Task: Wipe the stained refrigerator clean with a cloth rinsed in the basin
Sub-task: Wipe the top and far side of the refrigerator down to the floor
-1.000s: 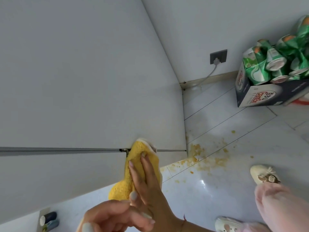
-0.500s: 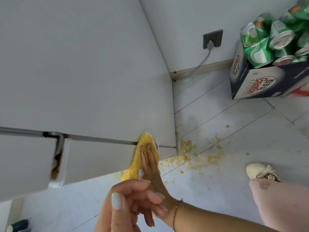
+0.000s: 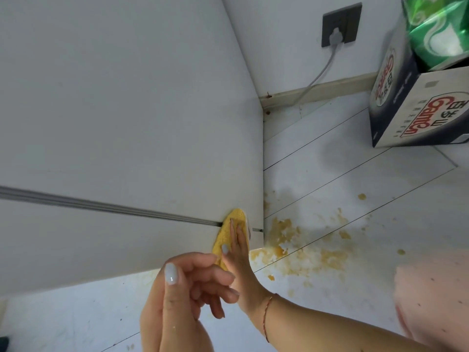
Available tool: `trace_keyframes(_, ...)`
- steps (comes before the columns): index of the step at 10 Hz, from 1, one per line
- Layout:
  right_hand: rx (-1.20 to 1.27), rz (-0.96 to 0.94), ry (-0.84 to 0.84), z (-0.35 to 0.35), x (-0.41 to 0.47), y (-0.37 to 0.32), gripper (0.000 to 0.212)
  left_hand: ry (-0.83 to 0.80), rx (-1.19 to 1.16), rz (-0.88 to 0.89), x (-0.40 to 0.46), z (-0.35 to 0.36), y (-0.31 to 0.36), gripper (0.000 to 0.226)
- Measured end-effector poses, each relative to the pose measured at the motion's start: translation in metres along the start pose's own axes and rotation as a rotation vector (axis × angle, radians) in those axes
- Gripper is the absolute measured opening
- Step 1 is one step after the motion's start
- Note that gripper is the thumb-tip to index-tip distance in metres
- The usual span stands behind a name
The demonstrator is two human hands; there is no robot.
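Cloth (image 3: 229, 233), yellow and soft, is sitting low in the middle of the frame, on the white refrigerator (image 3: 127, 110) door, right over the dark gap between two doors. We are pressing it flat with our right hand (image 3: 238, 252), fingers stretched out straight on top of it. Our left hand (image 3: 187, 295) is hanging in the air at the bottom middle, fingers loosely curled, holding nothing. Yellow-brown mess (image 3: 299, 247) is lying on the white floor (image 3: 380, 224) just right of the refrigerator. In the upper right we are seeing a dark box (image 3: 416, 113) with green packs (image 3: 436, 29) inside.
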State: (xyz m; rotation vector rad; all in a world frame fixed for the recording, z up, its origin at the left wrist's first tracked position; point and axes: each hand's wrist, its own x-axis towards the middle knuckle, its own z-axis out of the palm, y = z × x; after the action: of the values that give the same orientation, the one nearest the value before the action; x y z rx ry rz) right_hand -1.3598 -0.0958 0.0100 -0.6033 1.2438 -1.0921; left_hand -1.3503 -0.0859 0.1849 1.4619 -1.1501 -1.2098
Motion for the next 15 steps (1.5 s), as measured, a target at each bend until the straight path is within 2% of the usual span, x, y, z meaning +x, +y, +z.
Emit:
trace_keyframes(1,0.141,-0.028,-0.032,-0.006,0.015,0.035,0.092,0.028,0.103,0.090,0.007,0.011,-0.030,0.055)
trace_keyframes(2,0.169,-0.026,0.027,-0.010,0.030,0.060,0.081,0.072,0.212,0.190,0.007,0.025,-0.044,0.040)
trace_keyframes(3,0.250,0.087,0.029,-0.020,0.050,0.078,0.059,0.086,0.233,0.239,0.008,0.034,-0.058,0.039)
trace_keyframes(4,0.300,0.141,0.059,-0.031,0.067,0.097,0.052,0.096,0.238,0.245,0.008,0.043,-0.066,0.039)
trace_keyframes(5,0.265,0.241,0.071,-0.039,0.084,0.111,0.063,0.097,0.209,0.210,0.011,0.039,-0.073,0.042)
trace_keyframes(6,0.343,0.370,0.103,-0.048,0.098,0.112,0.052,0.084,0.181,0.157,0.012,0.033,-0.076,0.056)
trace_keyframes(7,0.385,0.540,0.110,-0.056,0.107,0.111,0.059,0.095,0.200,0.132,0.010,0.029,-0.080,0.060)
trace_keyframes(8,0.289,0.573,0.117,-0.063,0.111,0.110,0.088,0.101,0.191,0.117,0.004,0.027,-0.081,0.061)
trace_keyframes(9,0.302,0.585,0.156,-0.073,0.117,0.107,0.063,0.102,0.200,0.052,0.001,0.024,-0.081,0.065)
trace_keyframes(10,0.229,0.612,0.163,-0.075,0.132,0.118,0.010,0.103,0.203,0.036,-0.003,0.022,-0.080,0.066)
trace_keyframes(11,0.173,0.616,0.118,-0.079,0.133,0.118,0.024,0.144,0.209,0.043,-0.007,0.023,-0.077,0.069)
trace_keyframes(12,0.159,0.613,0.091,-0.088,0.107,0.068,0.027,0.177,0.202,0.092,-0.009,0.027,-0.072,0.070)
trace_keyframes(13,0.074,0.611,0.047,-0.084,0.100,0.055,0.019,0.192,0.197,0.187,-0.009,0.035,-0.066,0.065)
trace_keyframes(14,0.033,0.541,0.017,-0.077,0.092,0.044,0.020,0.193,0.153,0.252,-0.009,0.042,-0.058,0.059)
trace_keyframes(15,-0.107,0.399,-0.064,-0.072,0.061,-0.003,0.022,0.202,0.138,0.318,-0.007,0.041,-0.049,0.055)
